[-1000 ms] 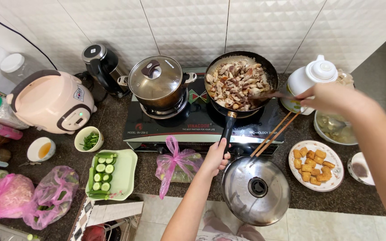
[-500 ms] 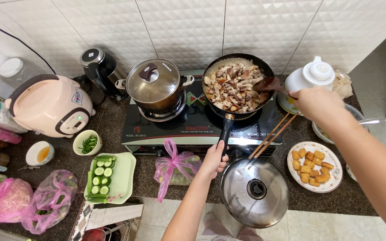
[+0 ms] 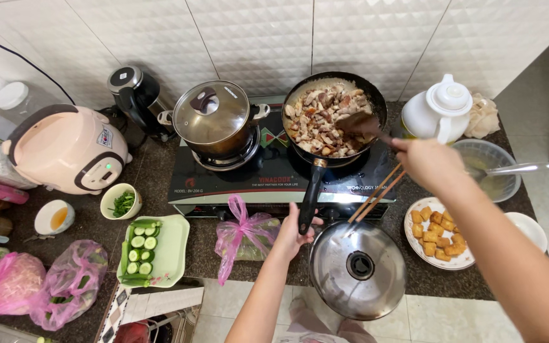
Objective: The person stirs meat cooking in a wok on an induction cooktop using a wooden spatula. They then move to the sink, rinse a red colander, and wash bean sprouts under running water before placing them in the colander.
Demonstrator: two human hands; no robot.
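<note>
A black frying pan full of browned meat pieces sits on the right burner of the black stove. My left hand grips the pan's black handle at its near end. My right hand holds a dark spatula whose blade rests in the meat at the pan's right side. A white squeeze-type jug stands on the counter just right of the pan, apart from my hand.
A lidded steel pot occupies the left burner. A steel lid with chopsticks lies near the counter edge. Plate of fried tofu, glass bowl with spoon, pink rice cooker, cucumber tray, pink bags, black kettle.
My right hand has set the white jug down beside the pan and now holds the spatula in the meat. My left hand stays on the pan handle.
</note>
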